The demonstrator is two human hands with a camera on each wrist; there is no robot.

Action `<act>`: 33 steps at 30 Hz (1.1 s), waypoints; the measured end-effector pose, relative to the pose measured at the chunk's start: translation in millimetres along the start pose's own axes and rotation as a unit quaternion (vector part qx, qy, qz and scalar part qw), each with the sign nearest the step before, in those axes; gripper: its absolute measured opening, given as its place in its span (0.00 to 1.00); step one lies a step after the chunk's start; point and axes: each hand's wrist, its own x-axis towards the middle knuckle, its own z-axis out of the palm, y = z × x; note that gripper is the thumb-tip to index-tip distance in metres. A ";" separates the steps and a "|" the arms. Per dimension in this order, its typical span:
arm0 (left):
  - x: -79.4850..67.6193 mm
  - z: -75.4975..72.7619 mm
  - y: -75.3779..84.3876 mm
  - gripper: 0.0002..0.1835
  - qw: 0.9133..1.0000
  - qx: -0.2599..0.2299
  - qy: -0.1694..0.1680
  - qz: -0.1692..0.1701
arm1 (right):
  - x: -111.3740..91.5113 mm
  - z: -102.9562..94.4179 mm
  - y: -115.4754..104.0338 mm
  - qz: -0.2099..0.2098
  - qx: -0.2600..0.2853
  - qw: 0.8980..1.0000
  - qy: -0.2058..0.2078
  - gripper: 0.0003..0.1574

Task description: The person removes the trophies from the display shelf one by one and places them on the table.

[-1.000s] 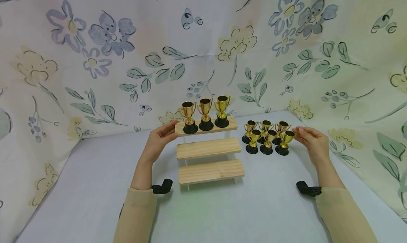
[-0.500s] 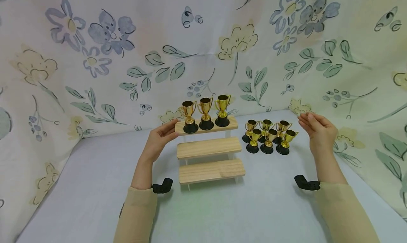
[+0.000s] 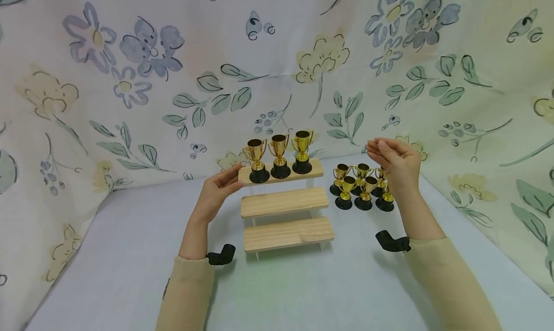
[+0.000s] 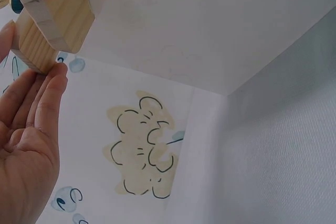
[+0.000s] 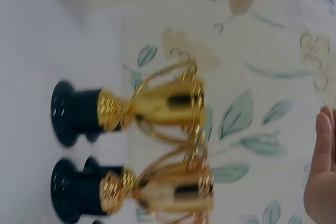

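Beside three gold trophy cups, pinched top wooden shelf with left hand; held right hand relaxed.

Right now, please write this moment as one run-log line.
left hand: grips top shelf, left end | right hand: hovers by six table trophies, empty | three trophies: upright on top shelf

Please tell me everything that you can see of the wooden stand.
The wooden stand has three pale boards, stepped upward toward the back, on thin whitish supports. It stands upright on the white table. Three black-based gold trophies rest on its top board, whose left end the left hand grips.
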 end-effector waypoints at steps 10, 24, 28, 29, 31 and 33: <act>-1.5 -1.1 -0.7 0.33 1.000 0.008 0.003 0.000 | 5.2 53.2 14.7 0.015 -0.096 0.991 -0.087 0.10; -1.3 -0.7 2.2 0.33 1.000 0.005 0.001 0.003 | 18.0 85.7 32.7 0.028 -0.139 0.984 -0.104 0.24; -0.7 -0.6 1.1 0.33 1.000 -0.003 0.000 0.005 | 19.4 89.4 34.7 0.034 -0.141 0.983 -0.112 0.23; -0.5 -0.5 0.7 0.33 1.000 -0.004 -0.001 0.005 | 19.7 90.5 35.1 0.035 -0.143 0.983 -0.114 0.23; -0.3 -0.1 0.4 0.33 1.000 -0.005 -0.001 0.006 | 19.6 92.7 35.5 0.040 -0.139 0.982 -0.118 0.23; -0.1 0.6 0.6 0.33 1.000 -0.006 -0.001 0.005 | 19.4 94.9 35.6 0.044 -0.138 0.982 -0.120 0.23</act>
